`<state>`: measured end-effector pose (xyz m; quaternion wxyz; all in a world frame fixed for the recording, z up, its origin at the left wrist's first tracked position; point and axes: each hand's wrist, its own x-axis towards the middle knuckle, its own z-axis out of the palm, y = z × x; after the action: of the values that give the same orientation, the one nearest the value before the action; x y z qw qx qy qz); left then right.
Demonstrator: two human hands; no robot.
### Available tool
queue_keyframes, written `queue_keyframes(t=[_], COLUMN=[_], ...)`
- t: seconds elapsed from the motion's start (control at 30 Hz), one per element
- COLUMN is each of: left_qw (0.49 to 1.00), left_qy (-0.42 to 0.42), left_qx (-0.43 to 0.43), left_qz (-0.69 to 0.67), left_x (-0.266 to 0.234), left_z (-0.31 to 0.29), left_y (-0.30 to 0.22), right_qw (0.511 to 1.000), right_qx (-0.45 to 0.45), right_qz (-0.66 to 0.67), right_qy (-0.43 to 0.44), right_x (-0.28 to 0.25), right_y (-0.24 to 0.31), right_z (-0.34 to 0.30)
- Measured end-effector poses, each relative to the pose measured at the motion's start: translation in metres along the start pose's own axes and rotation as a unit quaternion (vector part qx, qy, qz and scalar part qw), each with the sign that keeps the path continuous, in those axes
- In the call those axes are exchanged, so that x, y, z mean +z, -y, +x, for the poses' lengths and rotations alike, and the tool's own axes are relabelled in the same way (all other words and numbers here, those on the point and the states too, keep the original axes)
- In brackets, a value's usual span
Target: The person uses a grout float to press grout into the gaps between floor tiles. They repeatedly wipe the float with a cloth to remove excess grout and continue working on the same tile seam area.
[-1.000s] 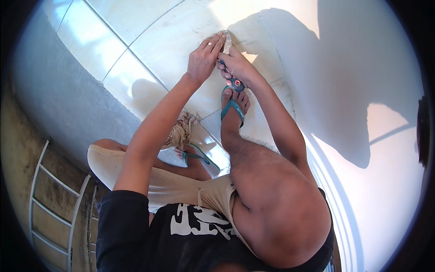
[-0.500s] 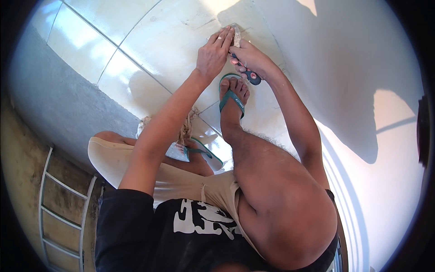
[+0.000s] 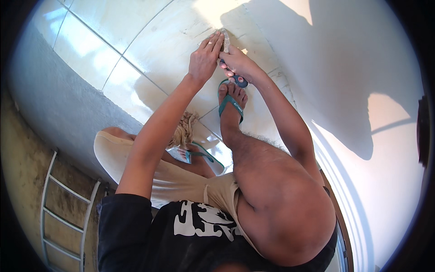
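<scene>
Foot (image 3: 231, 113) near right hand (image 3: 238, 62); cloth (image 3: 184, 130) leftward

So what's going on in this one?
A person crouches over a tiled floor. Their right hand grips a hand tool by its dark handle. The left hand has its fingers extended alongside the pale, mottled blade; whether they grip anything is hidden. A sandalled foot is just below the handle, and a crumpled cloth lies near the other foot.
</scene>
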<state>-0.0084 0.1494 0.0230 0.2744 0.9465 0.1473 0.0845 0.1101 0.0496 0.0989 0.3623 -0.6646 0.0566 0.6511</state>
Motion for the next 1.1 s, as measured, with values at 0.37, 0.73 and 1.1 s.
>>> queue_keyframes(t=[0.37, 0.73, 1.1], left_qw=[0.986, 0.999, 0.996], left_qy=[0.103, 0.027, 0.063], left_qx=[0.131, 0.008, 0.038], left_qz=[-0.012, -0.042, -0.048], left_x=[0.063, 0.032, 0.033], left_z=[-0.010, 0.015, 0.000], left_y=[-0.118, -0.063, -0.080], right_qw=[0.989, 0.996, 0.996], right_qx=[0.083, 0.030, 0.029], right_qz=[0.050, -0.079, -0.061], right_qy=[-0.114, -0.021, -0.060], right_x=[-0.092, -0.077, -0.065], right_y=[-0.079, -0.016, -0.032], right_z=[-0.092, -0.038, -0.064])
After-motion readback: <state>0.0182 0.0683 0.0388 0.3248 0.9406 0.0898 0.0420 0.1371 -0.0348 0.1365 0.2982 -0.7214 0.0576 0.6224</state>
